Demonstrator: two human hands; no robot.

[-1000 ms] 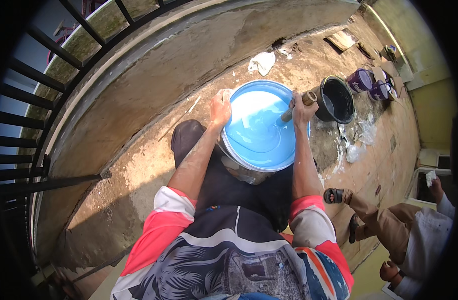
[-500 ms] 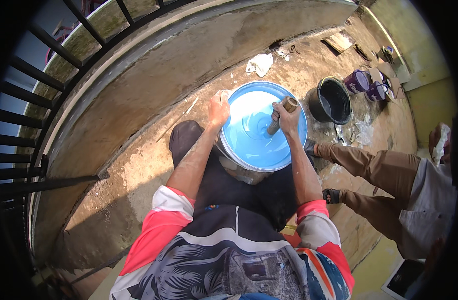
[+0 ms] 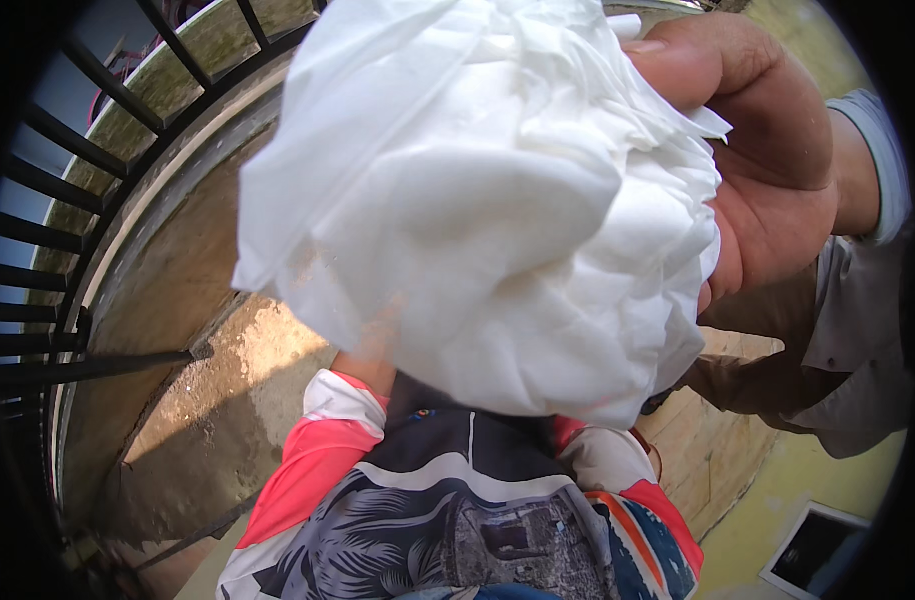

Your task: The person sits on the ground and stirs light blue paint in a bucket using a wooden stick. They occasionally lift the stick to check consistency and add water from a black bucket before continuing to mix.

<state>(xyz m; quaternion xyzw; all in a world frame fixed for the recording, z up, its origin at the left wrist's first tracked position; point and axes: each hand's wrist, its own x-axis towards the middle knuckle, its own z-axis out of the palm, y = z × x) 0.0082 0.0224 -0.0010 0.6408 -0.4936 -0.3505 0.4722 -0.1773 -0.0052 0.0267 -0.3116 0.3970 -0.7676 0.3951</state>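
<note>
A crumpled white sheet, tissue or thin cloth point(image 3: 458, 220), fills the middle of the view, close in front of me. Another person's hand point(image 3: 778, 190), reaching in from the right, grips it. Behind the sheet both of my hands are hidden, and so are the bucket and the thick stick seen earlier. Of my left arm, a bit of forearm point(image 3: 366, 372) shows below the sheet, above a red and white sleeve point(image 3: 303, 460). Only the sleeve point(image 3: 613, 462) of my right arm can be made out. What my hands touch now is not visible.
A black railing point(image 3: 53, 235) tops the low curved wall point(image 3: 143, 300) on the left. Sunlit ground point(image 3: 268, 345) lies beside it. At the right stands the other person in brown trousers point(image 3: 743, 380). A dark, light-framed rectangular thing point(image 3: 818, 545) is at lower right.
The other person's hand has brought the white sheet in front of my view. It now covers my hands, the bucket of light blue liquid and the stick my right hand held.
</note>
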